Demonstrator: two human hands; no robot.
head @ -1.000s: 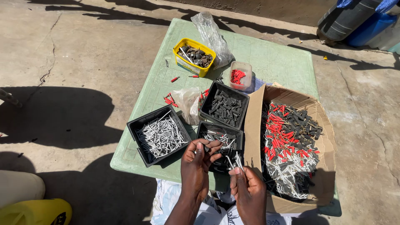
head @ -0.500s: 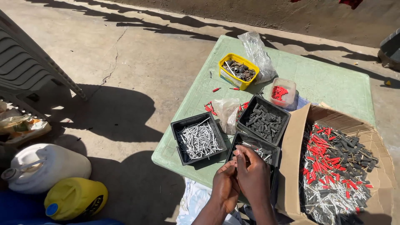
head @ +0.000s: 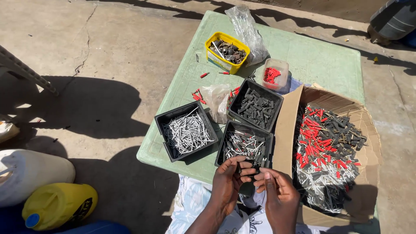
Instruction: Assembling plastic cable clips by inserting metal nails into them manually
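A small dark piece (head: 252, 168) (too shadowed to identify) sits pinched between fingertips, just beside the near black tray (head: 245, 145).

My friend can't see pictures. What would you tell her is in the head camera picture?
A person's left hand and right hand meet over a small dark part at the near edge of a green table. Before them sit black trays of silver pins, dark sleeves and mixed pieces, with a cardboard box of red, black and silver parts beside them.
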